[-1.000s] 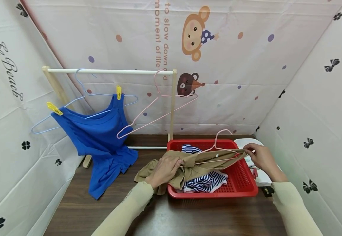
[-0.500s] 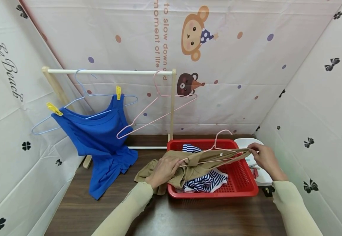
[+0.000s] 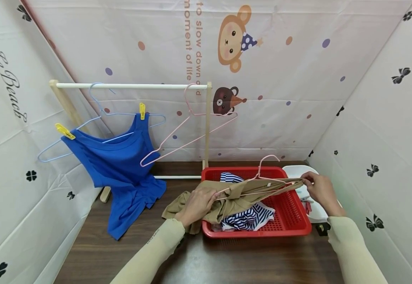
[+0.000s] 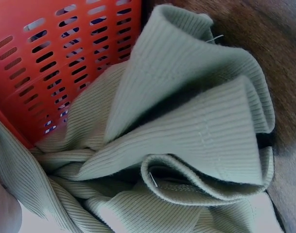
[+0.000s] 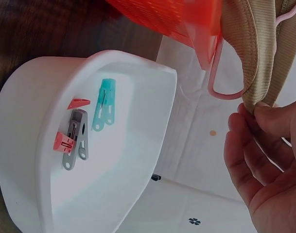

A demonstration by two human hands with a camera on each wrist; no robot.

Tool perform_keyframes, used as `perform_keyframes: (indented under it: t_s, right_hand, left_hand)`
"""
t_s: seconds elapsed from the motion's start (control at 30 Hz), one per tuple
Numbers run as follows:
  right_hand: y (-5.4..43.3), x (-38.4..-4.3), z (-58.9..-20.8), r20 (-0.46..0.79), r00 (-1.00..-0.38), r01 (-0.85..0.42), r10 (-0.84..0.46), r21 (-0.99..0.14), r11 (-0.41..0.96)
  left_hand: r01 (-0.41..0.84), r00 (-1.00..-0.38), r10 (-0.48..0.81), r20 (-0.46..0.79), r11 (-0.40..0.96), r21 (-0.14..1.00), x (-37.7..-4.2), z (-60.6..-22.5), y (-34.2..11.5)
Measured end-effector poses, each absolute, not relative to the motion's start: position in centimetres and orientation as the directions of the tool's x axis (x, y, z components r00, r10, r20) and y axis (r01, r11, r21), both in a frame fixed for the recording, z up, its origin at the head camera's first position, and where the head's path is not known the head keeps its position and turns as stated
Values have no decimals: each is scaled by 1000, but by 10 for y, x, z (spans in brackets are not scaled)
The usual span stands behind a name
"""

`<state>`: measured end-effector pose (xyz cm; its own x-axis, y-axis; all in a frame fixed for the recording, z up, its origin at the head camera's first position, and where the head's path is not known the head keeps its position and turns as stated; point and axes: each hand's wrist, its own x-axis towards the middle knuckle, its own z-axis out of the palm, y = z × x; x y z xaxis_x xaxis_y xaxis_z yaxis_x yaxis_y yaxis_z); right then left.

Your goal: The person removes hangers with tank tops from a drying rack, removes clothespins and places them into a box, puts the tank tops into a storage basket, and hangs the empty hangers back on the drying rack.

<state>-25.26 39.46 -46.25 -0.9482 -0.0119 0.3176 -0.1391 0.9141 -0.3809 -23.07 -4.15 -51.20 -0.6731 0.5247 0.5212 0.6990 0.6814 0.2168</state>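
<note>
A khaki ribbed knit garment lies across the red basket, its left part bunched on the table. Inside its stretched opening sits a pink hanger, hook upward. My left hand grips the bunched cloth with the thumb near the hanger's left end. At the other end, my right hand pinches the garment's edge between thumb and fingers. The right wrist view shows the hanger's rounded corner beside that pinched edge. In the left wrist view, ribbed folds fill the middle, and only a bit of the hand shows.
The red basket also holds striped clothing. Right of it, a white bin contains several clothespins. On the left, a rack carries a blue tank top clipped to a blue hanger, plus a bare pink hanger.
My right hand has moved slightly right, pulling the garment's edge farther out along the hanger. More of the hanger's left end shows by my left thumb. The left hand stays about where it was.
</note>
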Motion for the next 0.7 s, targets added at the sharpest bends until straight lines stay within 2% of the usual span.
perform_keyframes:
  t_s: [0.37, 0.7]
  right_hand:
    - [397, -264, -465, 172, -985, -65, 1, -375, 925]
    - [397, -263, -471, 185, -983, -82, -22, -325, 942]
  left_hand:
    - [691, -684, 525, 506, 689, 218, -230, -513, -41]
    - [698, -671, 515, 533, 681, 219, -229, -513, -40]
